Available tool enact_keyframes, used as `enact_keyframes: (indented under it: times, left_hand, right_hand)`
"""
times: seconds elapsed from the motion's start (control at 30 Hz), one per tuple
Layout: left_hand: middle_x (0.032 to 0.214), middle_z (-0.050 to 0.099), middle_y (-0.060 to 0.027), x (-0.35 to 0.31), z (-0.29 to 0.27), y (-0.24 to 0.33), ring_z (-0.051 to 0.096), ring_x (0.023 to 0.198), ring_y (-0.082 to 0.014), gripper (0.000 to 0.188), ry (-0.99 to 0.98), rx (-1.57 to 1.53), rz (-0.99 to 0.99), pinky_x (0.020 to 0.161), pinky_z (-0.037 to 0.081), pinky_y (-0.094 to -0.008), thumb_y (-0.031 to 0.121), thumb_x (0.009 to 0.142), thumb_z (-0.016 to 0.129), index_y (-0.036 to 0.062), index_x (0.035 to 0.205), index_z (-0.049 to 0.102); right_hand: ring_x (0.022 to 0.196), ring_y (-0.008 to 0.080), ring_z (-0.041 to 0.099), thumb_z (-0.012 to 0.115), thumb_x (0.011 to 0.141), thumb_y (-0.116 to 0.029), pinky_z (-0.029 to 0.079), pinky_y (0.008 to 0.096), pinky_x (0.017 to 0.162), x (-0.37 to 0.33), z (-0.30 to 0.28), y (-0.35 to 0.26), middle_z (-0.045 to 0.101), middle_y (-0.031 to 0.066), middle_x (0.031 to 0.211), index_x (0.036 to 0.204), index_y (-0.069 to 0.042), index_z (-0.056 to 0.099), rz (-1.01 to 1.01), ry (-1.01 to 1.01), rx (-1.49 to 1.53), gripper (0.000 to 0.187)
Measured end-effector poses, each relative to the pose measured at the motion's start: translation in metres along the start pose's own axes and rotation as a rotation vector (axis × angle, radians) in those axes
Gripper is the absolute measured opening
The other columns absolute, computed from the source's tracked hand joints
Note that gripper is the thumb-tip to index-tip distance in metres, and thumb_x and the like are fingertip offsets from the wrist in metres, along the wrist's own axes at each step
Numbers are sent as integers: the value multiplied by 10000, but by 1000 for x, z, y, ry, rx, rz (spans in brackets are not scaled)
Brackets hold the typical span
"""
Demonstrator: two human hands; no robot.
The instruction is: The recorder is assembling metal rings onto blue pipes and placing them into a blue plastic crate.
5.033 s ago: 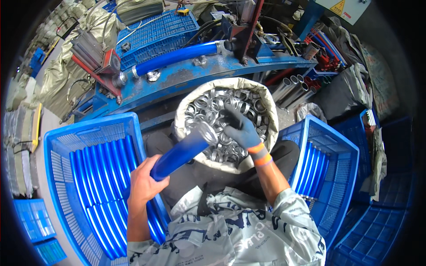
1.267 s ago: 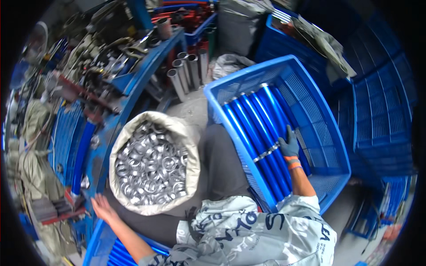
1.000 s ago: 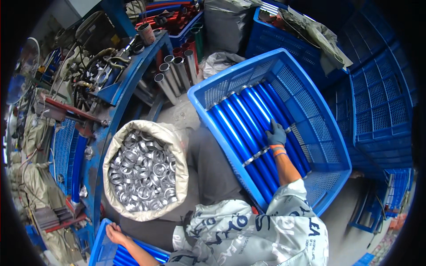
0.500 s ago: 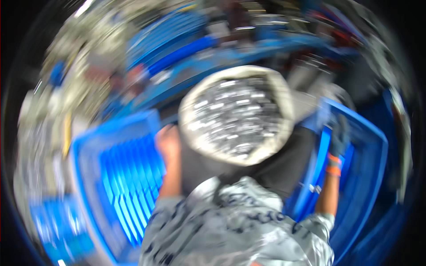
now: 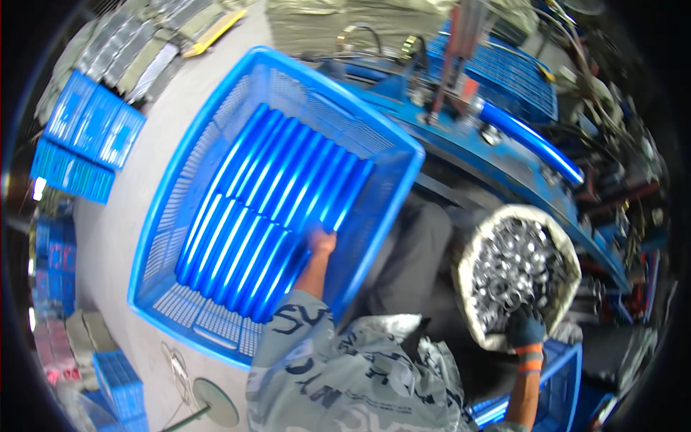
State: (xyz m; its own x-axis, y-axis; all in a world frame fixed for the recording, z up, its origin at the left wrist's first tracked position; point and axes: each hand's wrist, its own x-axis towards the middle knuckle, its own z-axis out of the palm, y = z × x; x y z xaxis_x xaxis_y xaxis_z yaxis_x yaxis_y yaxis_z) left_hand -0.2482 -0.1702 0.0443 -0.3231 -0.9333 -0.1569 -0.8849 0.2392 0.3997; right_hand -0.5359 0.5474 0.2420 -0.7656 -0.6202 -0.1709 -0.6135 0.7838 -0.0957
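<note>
My bare left hand [image 5: 322, 243] reaches over the right side of the blue tubes [image 5: 277, 173], its fingers smeared by motion. The shiny tubes lie side by side in two rows inside a large blue plastic crate [image 5: 162, 237]. My right hand [image 5: 525, 327] wears a dark glove with an orange band at the wrist. Its fingers are bent down at the near edge of a heap of small metal rings [image 5: 515, 263]; what they hold, if anything, is hidden. A whitish sack [image 5: 471, 284] with a rolled rim contains the rings.
A blue metal bench [image 5: 497, 180] runs beyond my legs, with a single blue tube [image 5: 533, 140] on it. Another blue crate [image 5: 568, 385] stands at the lower right, partly behind my right arm. Stacked blue crates [image 5: 90, 122] and a round-based stand [image 5: 216, 403] are on the left.
My view has turned left, so the tube crate now appears nearer the centre and the sack to the right. My right hand has moved from the right crate to the rings; my left is over the tubes.
</note>
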Motion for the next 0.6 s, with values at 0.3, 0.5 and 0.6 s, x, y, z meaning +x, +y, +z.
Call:
enact_keyframes:
  times: [0.3,0.5,0.6]
  left_hand:
    - [1747,539,-276,21,17,-17,528,1618,-437,963,-310,166,-200,1339,454,-512,556,940,856,34,1686,542]
    - [1600,676,-274,32,-18,3,661,1489,-421,975,-434,236,4,1285,525,-509,523,789,972,12,1560,665]
    - [1546,705,-289,1,-8,3,665,1484,-416,986,-362,-149,-35,1270,524,-469,480,766,979,-62,1528,667]
  right_hand:
    - [1080,445,790,875,862,-510,636,588,888,18,-38,-19,734,184,1512,1394,-183,800,75,-19,-228,629]
    - [848,433,807,829,881,-463,642,561,742,29,2,37,830,169,1076,1238,-191,843,251,-274,-410,449]
    - [818,430,810,807,877,-446,641,553,719,14,10,52,833,184,956,1044,-170,871,252,-103,-496,329]
